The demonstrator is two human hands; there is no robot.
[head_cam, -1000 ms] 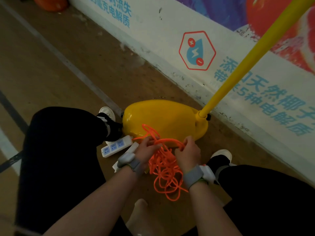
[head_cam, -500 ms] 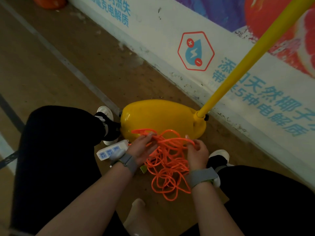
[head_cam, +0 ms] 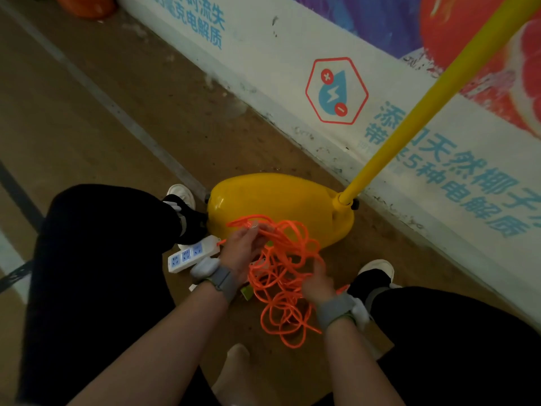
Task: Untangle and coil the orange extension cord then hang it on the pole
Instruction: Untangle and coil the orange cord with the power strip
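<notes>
A tangled orange extension cord (head_cam: 281,276) hangs in loose loops between my knees, above the floor. My left hand (head_cam: 246,247) grips several strands at the top of the tangle, close to the yellow base. My right hand (head_cam: 317,281) is lower on the right side of the tangle, blurred, with its fingers among the loops. The cord's white socket strip (head_cam: 190,254) lies on the floor left of my left hand. A yellow pole (head_cam: 433,98) rises slanted to the upper right from its yellow base (head_cam: 272,200).
I crouch with both black-trousered knees either side of the cord, and my shoes touch the base. A white wall with blue lettering (head_cam: 439,171) runs right behind the pole. An orange object (head_cam: 87,7) sits at the far top left. Brown floor lies to the left.
My left hand lifted the top strands a little higher. My right hand came down from the top of the tangle to its lower right side, and the loops spread wider.
</notes>
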